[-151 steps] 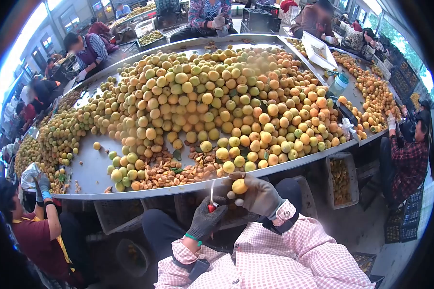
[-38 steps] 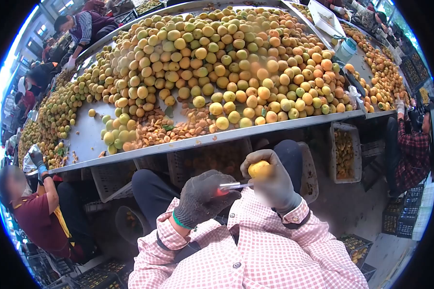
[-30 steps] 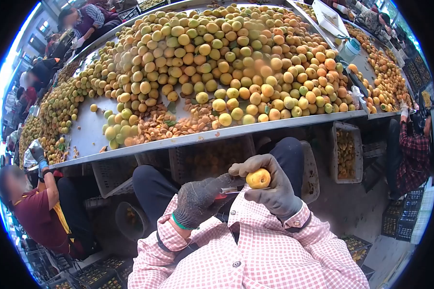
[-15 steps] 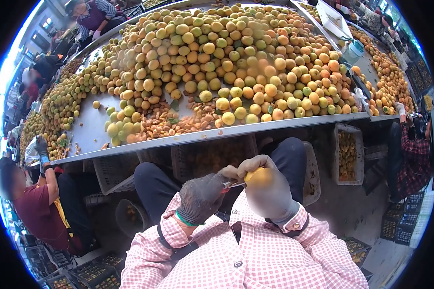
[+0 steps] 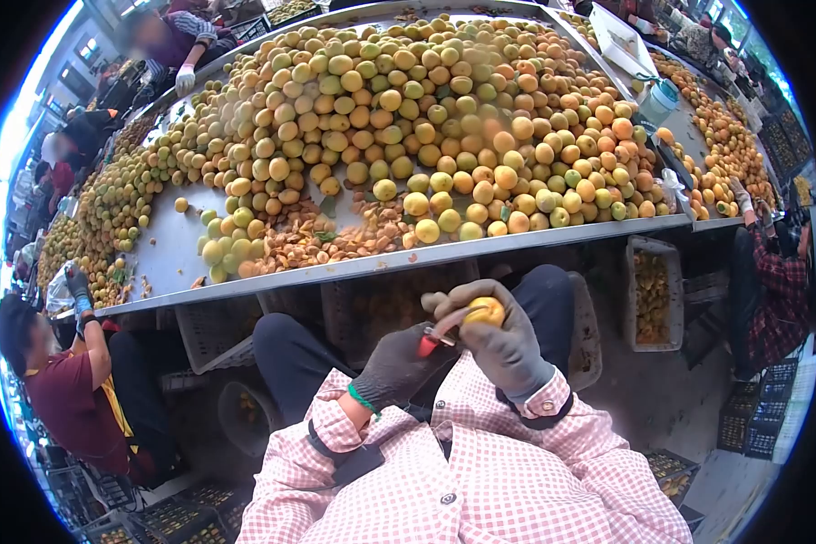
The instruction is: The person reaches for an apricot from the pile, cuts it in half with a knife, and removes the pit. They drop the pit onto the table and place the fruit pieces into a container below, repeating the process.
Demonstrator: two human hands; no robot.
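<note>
1. One red-handled knife (image 5: 432, 341) shows in the head view, and we grip it in our left hand (image 5: 394, 365), which is closed around the handle in a dark glove with a green edge at the wrist.
2. Our right hand (image 5: 506, 349), in a grey glove, is curled around a yellow fruit (image 5: 487, 312); some of its fingers reach past the fruit, above the blade.
3. The blade points up and to the right, its tip at the left side of the fruit. We cannot tell how deep it goes.
4. Both hands are over our lap, just before the near edge of the metal tabletop (image 5: 168, 258).
5. On it we see a large heap of whole fruit (image 5: 381, 118), green to orange, with flattened orange-brown pieces (image 5: 326, 243) near the front edge.
6. To the right on it are a bottle (image 5: 660, 98) and, farther back, a white tray (image 5: 618, 41).
7. Below the edge, we see a crate (image 5: 653, 295) of yellow pieces on the right and a bucket (image 5: 245, 408) on the left.
8. A person in a maroon shirt (image 5: 74, 390) sits to our left, and one in a plaid shirt (image 5: 775, 304) to our right.
</note>
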